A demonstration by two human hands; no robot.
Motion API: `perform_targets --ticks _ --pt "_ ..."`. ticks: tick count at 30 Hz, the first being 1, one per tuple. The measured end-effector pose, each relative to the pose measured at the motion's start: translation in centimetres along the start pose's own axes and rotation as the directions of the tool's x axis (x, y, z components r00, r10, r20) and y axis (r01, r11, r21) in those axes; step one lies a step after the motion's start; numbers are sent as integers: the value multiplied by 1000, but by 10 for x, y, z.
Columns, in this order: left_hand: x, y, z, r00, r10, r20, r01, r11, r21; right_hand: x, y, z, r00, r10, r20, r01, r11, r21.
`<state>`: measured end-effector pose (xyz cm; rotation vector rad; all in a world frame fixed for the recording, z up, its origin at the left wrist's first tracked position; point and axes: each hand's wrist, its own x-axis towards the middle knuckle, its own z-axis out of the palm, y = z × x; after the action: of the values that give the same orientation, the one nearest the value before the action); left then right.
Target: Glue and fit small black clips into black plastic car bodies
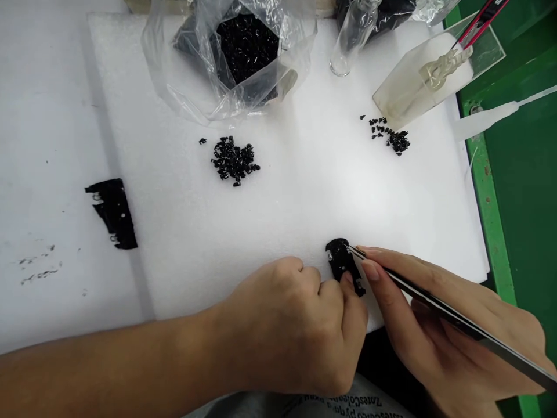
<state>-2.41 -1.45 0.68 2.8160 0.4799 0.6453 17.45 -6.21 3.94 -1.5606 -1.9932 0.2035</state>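
Note:
A small curved black part (343, 258) lies at the front edge of the white foam sheet. My left hand (300, 325) is closed, its thumb resting on the lower end of this part and its other fingers curled under. With my right hand (444, 325) I grip dark tweezers (435, 302), their tips touching the part's upper right corner. Whether the tips hold a tiny piece is too small to tell. A larger pile of tiny black pieces (234, 159) and a smaller pile (397, 140) lie farther back on the foam.
Another black part (115, 213) lies at the left. Behind are a clear plastic bag (183, 87) of black pieces, a glass vial (353, 35), and a whitish bottle (404, 87) in a clear holder with red-and-black tweezers (483, 23). A white dropper (487, 120) lies by the green edge (491, 191).

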Motion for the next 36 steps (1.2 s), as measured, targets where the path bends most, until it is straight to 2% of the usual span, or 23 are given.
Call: perform_targets --ticks 10,16,19,25,30,36 --pt "1 0 -1 1000 -6 4 6 1000 -15 -2 2 0 999 5 51 -8 999 47" --pt "3 1 -2 1000 -7 5 7 1000 18 -3 14 3 983 179 -42 -169 970 178" --pt "2 1 -1 1000 -12 5 11 999 37 3 24 4 963 267 28 -265 931 250" --pt "2 1 1 1000 -9 -11 10 999 45 8 32 7 978 199 65 -208 903 375" --pt "2 1 1 999 -29 -37 31 999 35 8 34 7 974 189 122 -224 883 413" --pt "3 1 0 999 -29 -32 30 999 27 9 35 6 972 193 133 -232 869 437"
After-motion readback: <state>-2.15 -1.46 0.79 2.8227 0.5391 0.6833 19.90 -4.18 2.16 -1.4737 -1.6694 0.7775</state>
